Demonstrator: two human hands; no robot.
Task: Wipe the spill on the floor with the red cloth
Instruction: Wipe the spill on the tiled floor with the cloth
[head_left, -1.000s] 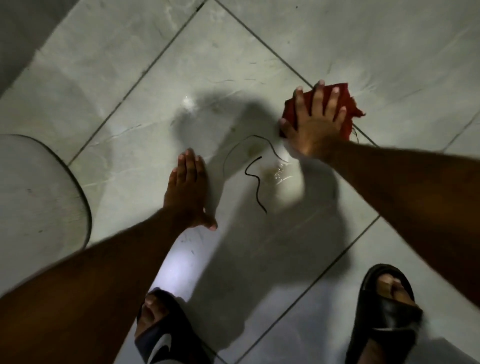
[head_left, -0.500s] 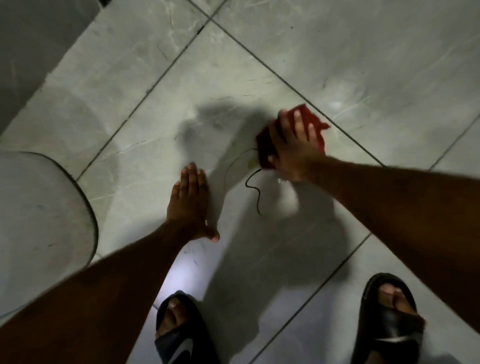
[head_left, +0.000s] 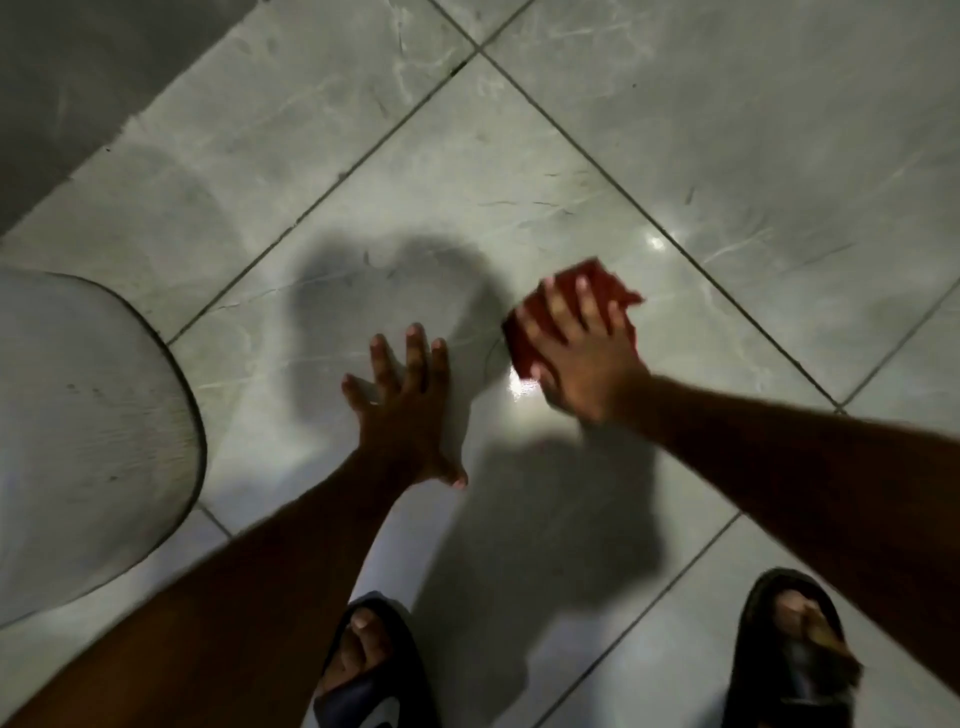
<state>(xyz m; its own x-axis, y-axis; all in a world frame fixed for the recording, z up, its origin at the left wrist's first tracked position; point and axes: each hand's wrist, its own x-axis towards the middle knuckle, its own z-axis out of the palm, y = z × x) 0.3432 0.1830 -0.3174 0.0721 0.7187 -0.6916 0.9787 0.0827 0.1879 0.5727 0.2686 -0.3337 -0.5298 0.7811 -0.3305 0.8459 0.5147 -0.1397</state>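
At the bottom of the frame I see my two feet in black slides, the left slide at lower centre and the right slide at lower right, both planted on the grey marble-look floor tiles. A pale rounded panel fills the left edge; I cannot tell what it is.

Just above the feet, my left hand lies flat on the tile at centre frame, fingers spread and holding nothing, bracing my weight.

Further up and to the right, my right hand presses the red cloth down onto the floor, fingers splayed across the top of it rather than curled around it. The cloth is bunched under the palm, its far edge poking out beyond the fingertips, just beside a diagonal grout line. A wet glint shines on the tile at the cloth's near-left corner, between the two hands; I take that as what remains of the spill.

I judge the wiping stroke to be in hand. Next, the cloth needs drawing down and left over that shine, with steady pressure.
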